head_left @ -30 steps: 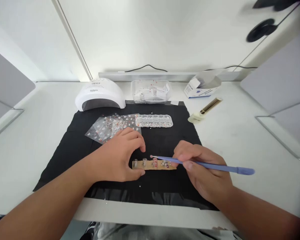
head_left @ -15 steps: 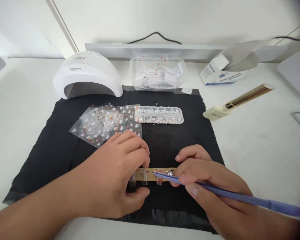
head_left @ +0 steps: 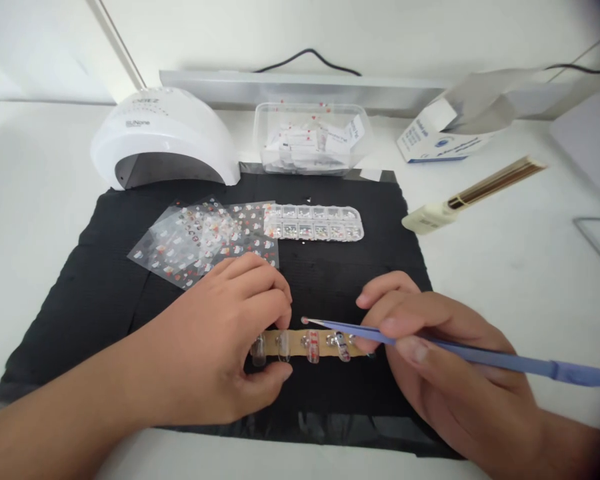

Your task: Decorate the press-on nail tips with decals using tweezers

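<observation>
The tan cardboard strip w/ clear press-on nail tips [head_left: 305, 342] lies long axis left-right near the front of the black cloth mat [head_left: 105, 293], directly betw. both hands. The left hand [head_left: 220, 347] is pinched narrow on the strip's left end, thumb under front edge, fingers on top. The right hand [head_left: 445, 373] grips a slim blue dotting pen [head_left: 455, 352] pencil-style, w/ its pink tip just above the strip's middle, pointing left. Strip's right end touches right-hand fingertips.
</observation>
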The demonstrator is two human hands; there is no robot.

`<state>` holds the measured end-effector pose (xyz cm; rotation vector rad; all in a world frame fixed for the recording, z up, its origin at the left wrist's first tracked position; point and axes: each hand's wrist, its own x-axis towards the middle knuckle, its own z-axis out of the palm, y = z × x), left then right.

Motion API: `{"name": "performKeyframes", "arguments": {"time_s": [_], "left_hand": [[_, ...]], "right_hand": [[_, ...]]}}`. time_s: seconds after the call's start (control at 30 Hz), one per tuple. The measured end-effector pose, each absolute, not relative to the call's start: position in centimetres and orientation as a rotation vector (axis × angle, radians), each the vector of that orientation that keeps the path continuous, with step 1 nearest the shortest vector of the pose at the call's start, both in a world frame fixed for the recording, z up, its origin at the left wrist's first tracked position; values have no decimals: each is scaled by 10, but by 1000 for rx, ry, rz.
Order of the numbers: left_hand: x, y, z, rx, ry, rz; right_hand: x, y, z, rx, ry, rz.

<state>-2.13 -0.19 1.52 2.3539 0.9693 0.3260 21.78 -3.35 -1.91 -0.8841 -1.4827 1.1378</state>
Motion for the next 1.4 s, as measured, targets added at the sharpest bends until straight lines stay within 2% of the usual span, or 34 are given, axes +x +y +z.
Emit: {"name": "performKeyframes", "arguments": {"time_s": [1.4], "left_hand": [[-22,-2,18,2368,954,296]], "right_hand": [[218,-31,-14,-926,-1876,1060]]}}
